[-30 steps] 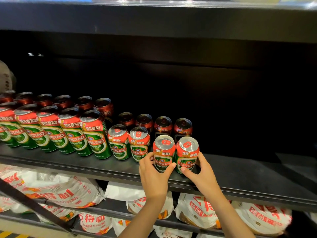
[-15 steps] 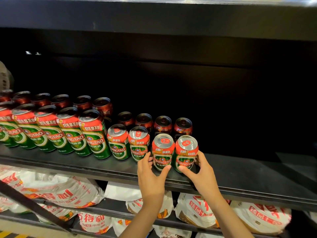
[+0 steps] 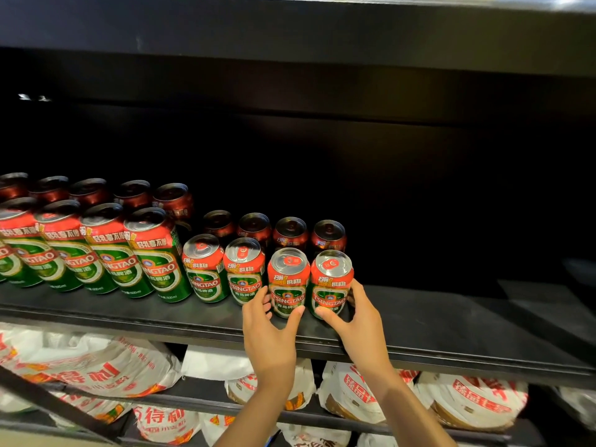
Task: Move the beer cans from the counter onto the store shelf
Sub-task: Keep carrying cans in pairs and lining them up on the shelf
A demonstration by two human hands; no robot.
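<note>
Shelf (image 3: 451, 324): dark store shelf, its right half bare.
Bags (image 3: 106, 372): white printed bags on the lower shelf.
Tall cans (image 3: 154, 256): green and red, upright at left.
Short cans (image 3: 206, 269): two rows, the back one dim — possibly the same beer.
Left hand (image 3: 267, 333): fingers curled round the left can (image 3: 288, 285) at the shelf's front.
Right hand (image 3: 361, 321): grasping the right can (image 3: 330, 282) — both stand side by side.

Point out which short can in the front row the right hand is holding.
The rightmost short can, at the row's open end. The right hand pinches its base between thumb and fingers; the neighbouring can is in the left hand.
</note>
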